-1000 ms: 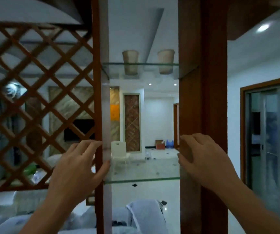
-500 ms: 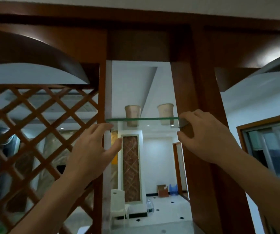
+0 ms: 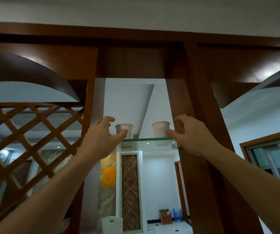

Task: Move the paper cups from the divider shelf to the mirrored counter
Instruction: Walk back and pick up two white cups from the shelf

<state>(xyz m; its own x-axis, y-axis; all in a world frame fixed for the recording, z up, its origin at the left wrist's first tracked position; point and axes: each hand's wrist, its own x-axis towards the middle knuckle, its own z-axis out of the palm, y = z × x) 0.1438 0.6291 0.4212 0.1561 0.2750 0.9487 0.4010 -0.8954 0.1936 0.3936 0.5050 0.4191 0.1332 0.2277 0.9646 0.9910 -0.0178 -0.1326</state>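
Observation:
Two beige paper cups stand upright on a glass shelf (image 3: pixel 144 139) high in the wooden divider. My left hand (image 3: pixel 100 137) is spread beside the left cup (image 3: pixel 126 130); its thumb tip reaches the cup's front, and the fingers arch above without closing round it. My right hand (image 3: pixel 188 135) is beside the right cup (image 3: pixel 160 130), thumb tip at the cup's lower right side, fingers curved above and to the right. Neither cup is lifted. The mirrored counter is out of view.
Wooden posts (image 3: pixel 191 115) frame the narrow shelf opening on both sides, under a thick wooden beam (image 3: pixel 135 61). A wooden lattice panel (image 3: pixel 29 141) fills the left. Through the opening lie a tiled floor, a white chair (image 3: pixel 112 224) and a brown box (image 3: pixel 165 216).
My view has tilted upward. Both hands have risen from the lower shelf level to the upper glass shelf and moved in beside the two cups.

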